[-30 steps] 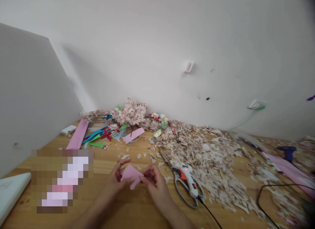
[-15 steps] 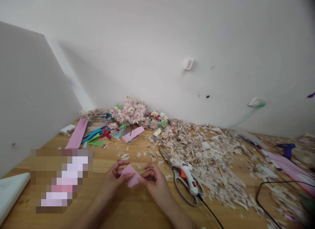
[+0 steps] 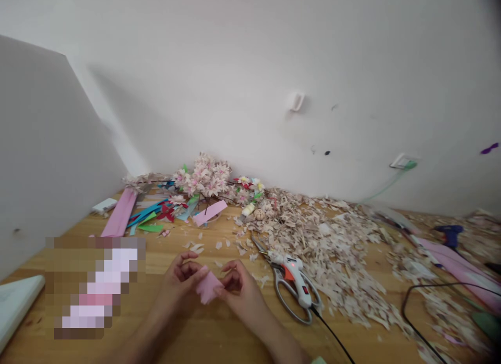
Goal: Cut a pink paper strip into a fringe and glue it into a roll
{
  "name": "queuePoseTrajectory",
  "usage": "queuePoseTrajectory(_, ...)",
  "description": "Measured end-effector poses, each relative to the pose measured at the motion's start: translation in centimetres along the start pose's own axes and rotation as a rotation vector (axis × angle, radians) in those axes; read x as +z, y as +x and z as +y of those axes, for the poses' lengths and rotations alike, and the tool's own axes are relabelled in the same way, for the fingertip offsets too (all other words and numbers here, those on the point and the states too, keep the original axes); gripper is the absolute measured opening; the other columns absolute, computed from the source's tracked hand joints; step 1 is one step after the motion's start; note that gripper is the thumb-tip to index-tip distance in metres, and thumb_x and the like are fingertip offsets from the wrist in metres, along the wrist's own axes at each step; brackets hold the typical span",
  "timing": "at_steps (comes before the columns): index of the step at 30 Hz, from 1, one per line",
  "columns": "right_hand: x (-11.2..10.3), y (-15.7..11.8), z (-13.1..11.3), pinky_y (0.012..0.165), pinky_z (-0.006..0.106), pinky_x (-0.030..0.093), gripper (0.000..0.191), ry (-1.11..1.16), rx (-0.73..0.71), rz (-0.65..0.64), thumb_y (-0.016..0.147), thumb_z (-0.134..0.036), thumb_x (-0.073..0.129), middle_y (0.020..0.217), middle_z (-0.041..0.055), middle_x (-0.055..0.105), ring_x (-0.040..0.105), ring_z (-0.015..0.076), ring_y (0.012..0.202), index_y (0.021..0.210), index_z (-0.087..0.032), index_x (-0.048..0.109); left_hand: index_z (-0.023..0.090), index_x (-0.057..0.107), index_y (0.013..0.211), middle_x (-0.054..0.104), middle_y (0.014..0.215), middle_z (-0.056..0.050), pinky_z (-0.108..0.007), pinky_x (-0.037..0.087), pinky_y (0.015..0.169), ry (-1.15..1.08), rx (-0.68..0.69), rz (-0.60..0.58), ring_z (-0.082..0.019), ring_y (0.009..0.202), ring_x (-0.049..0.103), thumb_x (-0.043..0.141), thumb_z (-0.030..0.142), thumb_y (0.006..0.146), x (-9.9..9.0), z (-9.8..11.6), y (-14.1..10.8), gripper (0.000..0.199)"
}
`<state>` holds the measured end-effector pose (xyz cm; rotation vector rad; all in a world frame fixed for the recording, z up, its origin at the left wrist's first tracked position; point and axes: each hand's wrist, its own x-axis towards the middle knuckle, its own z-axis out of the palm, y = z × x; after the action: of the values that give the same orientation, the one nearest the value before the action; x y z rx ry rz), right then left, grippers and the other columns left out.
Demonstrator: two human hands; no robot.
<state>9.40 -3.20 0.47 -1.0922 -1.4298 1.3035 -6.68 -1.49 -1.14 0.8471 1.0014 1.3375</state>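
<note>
Between my two hands, above the wooden table, is a small piece of pink paper [image 3: 209, 286] with a jagged lower edge. My left hand [image 3: 183, 274] pinches its upper left side between thumb and fingers. On the other side, my right hand [image 3: 237, 284] grips the right edge in a pinch, its other fingers curled. To the right of my right hand lie grey-handled scissors [image 3: 278, 296], partly covered by a white glue gun [image 3: 300, 286] with an orange trigger and a small red light.
A heap of pale dried scraps [image 3: 332, 249] spreads over the table's right side. Artificial flowers [image 3: 207, 176] lie at the back, near pink paper strips [image 3: 120, 212] and blue strips [image 3: 146, 212]. A blue glue gun [image 3: 448, 233] lies far right. A black cable [image 3: 332, 330] crosses the front right.
The pink paper has been turned, and its jagged edge now faces down toward me. Both hands keep hold of it. The whole view has shifted slightly.
</note>
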Motion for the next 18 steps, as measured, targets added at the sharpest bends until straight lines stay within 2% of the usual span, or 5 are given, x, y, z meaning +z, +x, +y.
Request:
queuePoseTrajectory(2, 0.2, 0.0, 0.1, 0.062, 0.028, 0.045, 0.031, 0.013, -0.007, -0.024, 0.063, -0.018, 0.066, 0.070, -0.0038, 0.061, 0.060, 0.0156, 0.066, 0.088, -0.023, 0.047, 0.021, 0.042, 0.087, 0.061, 0.049, 0.008, -0.021, 0.041, 0.040, 0.014, -0.013, -0.025, -0.010, 0.037, 0.053, 0.079, 0.032, 0.053, 0.1, 0.0, -0.1, 0.051)
queuePoseTrajectory(4, 0.4, 0.0, 0.3, 0.059, 0.026, 0.042, 0.030, 0.007, 0.005, -0.018, 0.063, -0.016, 0.064, 0.066, -0.0052, 0.058, 0.058, 0.0145, 0.062, 0.087, -0.023, 0.047, 0.021, 0.041, 0.088, 0.060, 0.046, 0.008, -0.021, 0.040, 0.039, 0.024, -0.033, -0.031, -0.011, 0.036, 0.052, 0.079, 0.032, 0.051, 0.2, 0.0, -0.1, 0.054)
queuePoseTrajectory(9, 0.7, 0.3, 1.1, 0.052, 0.022, 0.033, 0.024, -0.015, 0.006, 0.046, 0.062, -0.016, 0.065, 0.057, -0.0082, 0.049, 0.046, 0.0103, 0.051, 0.077, -0.021, 0.048, 0.020, 0.041, 0.098, 0.066, 0.060, 0.004, -0.024, 0.046, 0.047, 0.022, -0.027, 0.017, -0.015, 0.051, 0.062, 0.081, 0.030, 0.049, 0.3, -0.2, -0.1, 0.064)
queuePoseTrajectory(15, 0.9, -0.1, 0.8, 0.053, 0.023, 0.037, 0.033, 0.045, 0.063, -0.038, 0.061, -0.016, 0.063, 0.061, -0.0069, 0.058, 0.054, 0.0128, 0.054, 0.087, -0.023, 0.045, 0.020, 0.039, 0.097, 0.063, 0.051, 0.006, -0.021, 0.040, 0.040, 0.086, -0.048, -0.012, -0.013, 0.040, 0.056, 0.080, 0.030, 0.052, 0.2, -0.1, -0.3, 0.062)
queuePoseTrajectory(18, 1.1, -0.1, 0.9, 0.051, 0.022, 0.036, 0.037, 0.047, 0.115, -0.053, 0.059, -0.013, 0.063, 0.060, -0.0069, 0.060, 0.055, 0.0135, 0.054, 0.089, -0.023, 0.045, 0.021, 0.038, 0.098, 0.063, 0.051, 0.006, -0.021, 0.040, 0.041, 0.106, -0.049, -0.010, -0.013, 0.041, 0.056, 0.079, 0.030, 0.052, 0.3, -0.1, -0.4, 0.062)
